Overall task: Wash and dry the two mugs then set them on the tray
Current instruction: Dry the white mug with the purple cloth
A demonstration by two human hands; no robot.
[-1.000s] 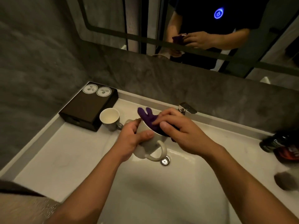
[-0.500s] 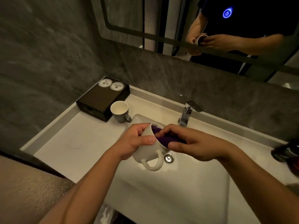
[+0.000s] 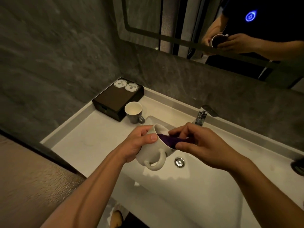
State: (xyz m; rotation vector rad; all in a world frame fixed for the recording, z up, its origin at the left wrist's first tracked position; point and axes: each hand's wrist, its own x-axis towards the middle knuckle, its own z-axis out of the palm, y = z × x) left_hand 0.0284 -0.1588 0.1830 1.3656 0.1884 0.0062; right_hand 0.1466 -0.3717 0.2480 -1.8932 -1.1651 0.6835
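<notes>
Over the white basin of a bathroom surface, the left hand grips a white mug by its body, tilted so the mouth faces right and the handle hangs down. The right hand pinches a purple cloth stuffed into the mug's mouth, thumb below the rim and fingers above it. Beneath them sits the chrome drain, with the tap at the basin's back edge. A second mug, grey outside and pale inside, stands upright on the surface just beside a dark brown tray tucked into the corner. Two round white discs lie at the tray's far end. Grey stone walls enclose the corner, and a mirror above reflects the hands and mug. At the right edge lies a dark object, too cut off to name.
</notes>
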